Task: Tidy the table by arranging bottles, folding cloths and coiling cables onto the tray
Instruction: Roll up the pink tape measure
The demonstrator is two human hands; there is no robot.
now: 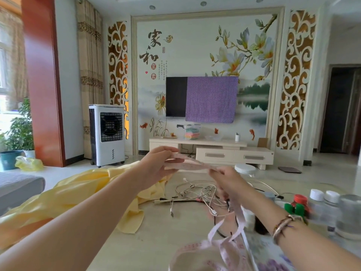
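Both hands are raised above the table and hold a pale pink measuring tape [187, 163] between them. My left hand [158, 163] pinches folded loops of the tape. My right hand [226, 178] grips the tape's other side, and the loose tail hangs down to the table front [224, 243]. A yellow cloth [78, 194] lies crumpled on the left of the table. A tangle of white and black cables [197, 194] lies in the middle. Several bottles with white, red and green caps [316, 208] stand at the right. A flower-patterned tray [269, 255] sits at the front right.
The beige table [162, 227] runs under everything. A white round stool [245, 170] stands beyond the table's far edge. A grey sofa corner [17, 184] is at the left. A TV cabinet [211, 151] and an air cooler [107, 133] stand by the far wall.
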